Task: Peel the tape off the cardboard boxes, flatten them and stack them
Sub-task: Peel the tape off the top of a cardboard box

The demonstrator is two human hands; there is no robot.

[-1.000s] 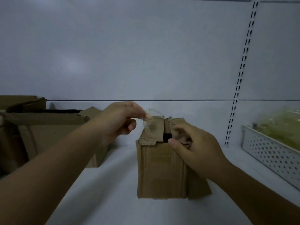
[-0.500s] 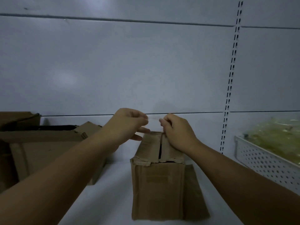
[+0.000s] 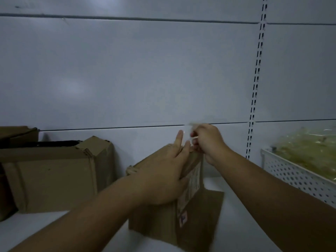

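A small brown cardboard box (image 3: 160,222) stands on the white shelf (image 3: 236,224), turned so a side with a printed label (image 3: 190,190) faces right. My left hand (image 3: 163,175) lies flat over the box's top, fingers stretched out. My right hand (image 3: 207,140) is at the box's far top corner, its fingers pinched on a strip of clear tape (image 3: 192,130) that rises from the box. A loose flap of cardboard (image 3: 211,206) lies behind the box on the right.
Larger brown cardboard boxes (image 3: 54,177) stand at the left against the back wall. A white perforated basket (image 3: 298,177) with pale green-yellow contents sits at the right. A slotted shelf upright (image 3: 254,88) runs down the wall.
The box has been turned so its label side shows. My left hand let go of the tape and now presses on the box top. My right hand took the tape and pulls it upward.
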